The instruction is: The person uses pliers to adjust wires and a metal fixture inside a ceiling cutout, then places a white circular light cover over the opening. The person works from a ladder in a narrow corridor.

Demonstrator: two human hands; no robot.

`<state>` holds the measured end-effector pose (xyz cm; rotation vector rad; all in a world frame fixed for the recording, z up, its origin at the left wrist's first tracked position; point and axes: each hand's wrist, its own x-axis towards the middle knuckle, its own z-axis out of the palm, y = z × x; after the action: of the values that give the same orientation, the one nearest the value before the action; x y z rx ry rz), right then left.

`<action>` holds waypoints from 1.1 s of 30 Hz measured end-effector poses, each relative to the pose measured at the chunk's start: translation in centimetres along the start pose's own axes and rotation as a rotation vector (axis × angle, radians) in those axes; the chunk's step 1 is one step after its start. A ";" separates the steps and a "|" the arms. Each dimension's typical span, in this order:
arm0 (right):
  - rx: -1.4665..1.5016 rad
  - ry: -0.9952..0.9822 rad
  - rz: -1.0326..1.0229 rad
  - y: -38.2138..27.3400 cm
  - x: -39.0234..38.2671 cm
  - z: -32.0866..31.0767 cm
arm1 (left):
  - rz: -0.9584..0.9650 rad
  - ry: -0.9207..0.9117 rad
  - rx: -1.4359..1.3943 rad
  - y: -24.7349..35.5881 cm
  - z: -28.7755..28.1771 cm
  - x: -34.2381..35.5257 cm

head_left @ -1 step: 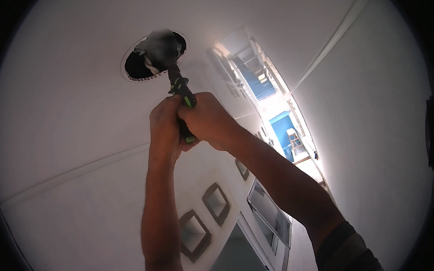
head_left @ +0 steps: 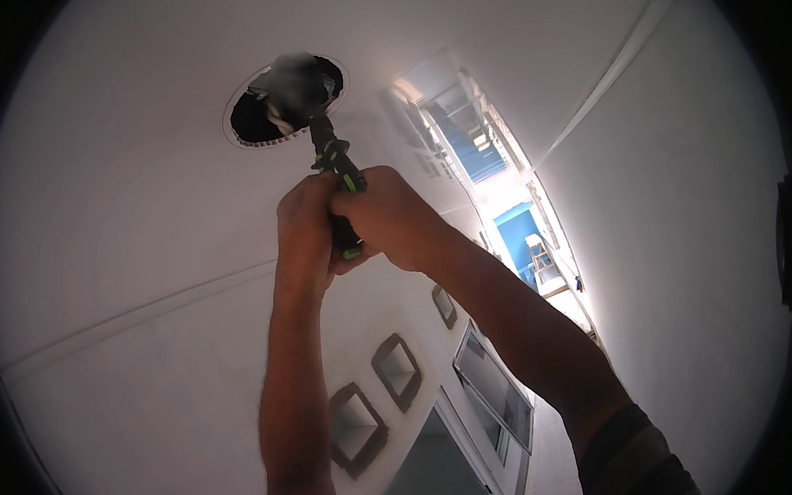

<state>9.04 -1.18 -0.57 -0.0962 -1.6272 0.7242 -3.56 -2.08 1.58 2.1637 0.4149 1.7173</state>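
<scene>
Both my hands are raised toward the ceiling, closed around a slim black hand tool (head_left: 331,154) with bright green parts; I cannot make out its exact kind. My left hand (head_left: 303,217) wraps it from the left. My right hand (head_left: 388,211) grips it from the right, the two hands touching. The tool points up to the right edge of an oval hole (head_left: 249,123) cut in the ceiling. A blurred grey patch covers its tip and part of the hole. Inside the hole, a pale twisted cable (head_left: 280,122) shows.
The white ceiling (head_left: 149,160) surrounds the hole. Below it a wall carries several dark-framed square niches (head_left: 397,370) and a tilted window (head_left: 497,384). Another white wall (head_left: 692,237) runs along the right. Far off, a stepladder (head_left: 538,256) stands by a blue surface.
</scene>
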 end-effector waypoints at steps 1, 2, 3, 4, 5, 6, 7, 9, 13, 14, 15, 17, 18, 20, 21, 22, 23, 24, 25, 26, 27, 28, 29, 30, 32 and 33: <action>0.075 -0.035 0.020 -0.1 -0.3 -0.9 | -0.019 0.024 0.049 0.2 0.1 -0.2; 0.149 -0.074 0.040 -0.4 -0.7 -1.7 | 0.001 0.057 -0.001 0.1 1.0 -0.5; 0.143 -0.072 0.063 -0.7 -0.9 -2.2 | -0.019 0.054 -0.028 0.0 1.4 -0.7; 0.134 -0.066 0.086 -0.9 -1.1 -2.7 | -0.040 0.049 -0.056 -0.2 1.7 -0.9; 0.132 -0.070 0.108 -1.2 -1.3 -2.9 | -0.059 0.052 -0.078 -0.1 1.6 -1.0; 0.107 -0.100 0.089 -1.6 -1.5 -3.1 | -0.025 0.040 -0.071 -0.3 1.4 -1.0; 0.083 -0.123 0.093 -2.1 -1.7 -3.2 | 0.010 0.027 -0.067 -0.7 1.1 -0.8; 0.017 -0.154 0.092 -3.3 -1.9 -3.9 | 0.058 0.003 -0.088 -1.1 1.3 -0.2; -0.105 -0.096 0.106 -4.3 -1.4 -3.9 | 0.102 -0.002 -0.173 -1.2 2.3 0.3; -0.141 -0.098 0.101 -4.5 -1.3 -3.7 | 0.117 0.001 -0.197 -1.2 2.6 0.2; -0.176 -0.100 0.096 -4.7 -1.4 -3.7 | 0.103 -0.050 -0.343 -1.3 3.0 0.0; -0.235 -0.090 0.101 -5.1 -1.6 -3.0 | 0.075 -0.157 -0.641 -1.2 4.0 -0.5; -0.258 -0.077 0.111 -5.4 -1.8 -2.6 | 0.040 -0.168 -0.650 -0.4 4.2 -1.1; -0.294 -0.055 0.092 -4.9 -1.6 -2.3 | 0.062 -0.104 -0.562 -1.0 4.1 -0.9; -0.306 -0.045 0.063 -4.0 -1.2 -2.6 | 0.072 -0.072 -0.517 -1.2 4.1 -0.8; -0.318 -0.035 0.034 -3.5 -0.9 -2.8 | 0.068 -0.054 -0.504 -1.1 4.0 -0.7; -0.273 -0.019 0.042 -3.4 -1.0 -2.1 | 0.064 -0.031 -0.479 -0.9 3.5 -0.8; -0.227 -0.002 0.050 -3.6 -1.3 -1.1 | 0.059 -0.009 -0.453 -0.7 3.1 -0.8; -0.181 0.016 0.058 -3.5 -1.4 -0.7 | 0.050 0.001 -0.423 -0.6 2.7 -0.7; -0.156 -0.040 0.073 -3.5 -1.3 -1.4 | 0.038 0.002 -0.392 -0.3 2.7 -0.4; -0.130 -0.094 0.088 -3.4 -0.9 -2.5 | 0.027 0.003 -0.360 -0.1 3.0 -0.3; -0.104 -0.148 0.103 -3.3 -0.8 -3.6 | 0.018 -0.009 -0.309 0.1 3.6 -0.5; -0.102 -0.195 0.112 -4.0 -0.8 -4.0 | 0.045 0.010 -0.295 0.7 3.7 -0.6; -0.112 -0.212 0.122 -4.6 -1.0 -5.2 | 0.066 0.003 -0.299 0.3 4.4 -0.1; -0.158 -0.208 0.139 -5.7 -1.0 -5.5 | 0.170 0.001 -0.395 -0.9 4.7 1.1; -0.211 -0.173 0.132 -6.2 -1.1 -5.2 | 0.177 -0.002 -0.420 -1.4 4.5 1.4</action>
<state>16.16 -4.54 1.63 -0.3025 -1.8735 0.6727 1.15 -0.63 1.25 1.9371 -0.1366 1.7071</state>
